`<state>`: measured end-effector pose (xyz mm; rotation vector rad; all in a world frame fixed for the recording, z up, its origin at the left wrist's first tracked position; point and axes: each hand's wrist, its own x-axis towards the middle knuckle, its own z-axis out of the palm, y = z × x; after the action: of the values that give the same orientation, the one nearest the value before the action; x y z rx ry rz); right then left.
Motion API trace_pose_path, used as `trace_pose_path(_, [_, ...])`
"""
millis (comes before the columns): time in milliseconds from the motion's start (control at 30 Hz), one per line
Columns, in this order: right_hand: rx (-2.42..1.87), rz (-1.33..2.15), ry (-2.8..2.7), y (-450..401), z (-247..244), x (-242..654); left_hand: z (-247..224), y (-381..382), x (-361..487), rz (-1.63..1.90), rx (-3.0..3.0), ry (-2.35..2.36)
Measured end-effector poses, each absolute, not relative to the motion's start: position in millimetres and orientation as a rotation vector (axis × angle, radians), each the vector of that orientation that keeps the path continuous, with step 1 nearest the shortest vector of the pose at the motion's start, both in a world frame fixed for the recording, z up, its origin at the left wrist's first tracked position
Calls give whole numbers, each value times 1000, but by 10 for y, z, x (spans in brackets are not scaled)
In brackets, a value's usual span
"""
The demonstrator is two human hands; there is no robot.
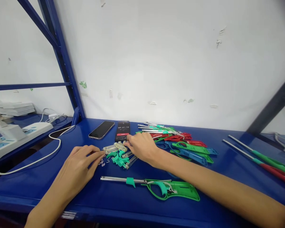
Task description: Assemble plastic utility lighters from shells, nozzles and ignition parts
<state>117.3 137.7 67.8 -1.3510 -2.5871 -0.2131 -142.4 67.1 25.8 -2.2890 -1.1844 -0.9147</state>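
Observation:
My left hand reaches to the left edge of a small heap of clear and metallic parts, its thumb and forefinger drawn together; whatever they pinch is too small to name. My right hand is at the heap's right side, fingers bent down and closed, their tips partly hidden. Teal trigger pieces lie between the two hands. Nearer the front edge rests an opened green lighter shell with a metal tube, a teal trigger and white wires in it.
Behind the hands lie a dark phone and another phone showing a timer. Red, green and blue shells are piled right of them. Two long lighters lie far right. A white cable and power strip are left.

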Motion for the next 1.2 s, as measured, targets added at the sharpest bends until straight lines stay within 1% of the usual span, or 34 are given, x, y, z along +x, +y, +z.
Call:
trace_pose_path(100, [-1359, -205, -2568, 1365, 695, 1195, 251, 674, -1435, -905, -2304, -1189])
trace_pose_path(233, [-1327, -204, -2494, 1262, 940, 1356, 245, 673, -1423, -892, -2310, -1204])
trace_pose_path(333, [-1279, -165, -2429, 1007, 1162, 1559, 247, 677, -1433, -886, -2298, -1220])
trace_pose_path(433, [-1255, -92, -2393, 579, 1230, 1854, 265, 669, -1451, -913, -2263, -1225])
trace_pose_path(500, [-1265, -5, -2355, 243, 1142, 2093, 285, 645, -1417, -962, -2235, -1210])
trace_pose_path(600, [-1304, 160, -2339, -213, 862, 2450, 318, 562, -1211, -1075, -2203, -1178])
trace_pose_path(667, [-1387, 99, -2241, -410, 650, 2645, 336, 468, -963, -1166, -2243, -1134])
trace_pose_path(700, [-1436, 54, -2177, -466, 556, 2720, 340, 413, -819, -1217, -2288, -1037])
trace_pose_path(800, [-1530, -60, -2057, -476, 358, 2841, 316, 257, -407, -1246, -2484, -943])
trace_pose_path(867, [-1540, -59, -2067, -411, 294, 2840, 270, 198, -218, -1177, -2561, -980])
trace_pose_path(1000, [-1490, 94, -2144, -319, 267, 2754, 182, 218, -81, -1067, -2652, -993])
trace_pose_path(1100, [-1502, 185, -2196, -331, 275, 2708, 169, 277, -41, -1080, -2677, -893])
trace_pose_path(1200, [-1499, 207, -2203, -355, 270, 2694, 178, 313, 9, -1083, -2686, -843])
